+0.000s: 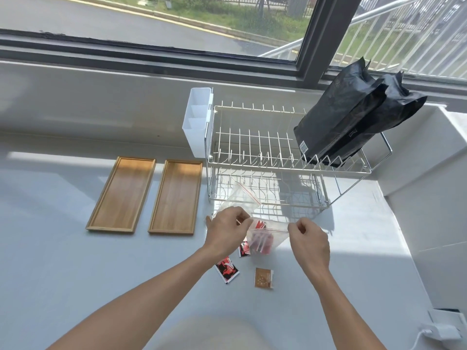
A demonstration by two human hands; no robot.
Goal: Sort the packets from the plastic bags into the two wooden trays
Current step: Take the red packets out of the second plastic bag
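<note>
From the head camera, much of the clear plastic bag [267, 236] held between the hands is hard to read: red packets [262, 245] show through its film, but their number and print cannot be made out, and the left hand [226, 232] covers its left edge. A second clear bag [238, 199] lies partly behind that hand, against the foot of the wire dish rack [278, 157]; whether it holds anything cannot be told. A red-and-black packet [243, 249] is half hidden under the held bag. The left hand's fingers are pressed together, pinching the bag's red-lined top edge on the left; the right hand [309, 238] pinches the same edge on the right, fingers curled shut, so the bag hangs stretched between them just above the tabletop [75, 269]. Loose on the tabletop near the wrists lie another red-and-black packet [227, 271] and a brown packet [264, 278]. The two wooden trays [121, 195] [176, 197] sit side by side to the left, well apart from the hands, with nothing in them. Two black bags [353, 117] lean in the rack's upper tier.
</note>
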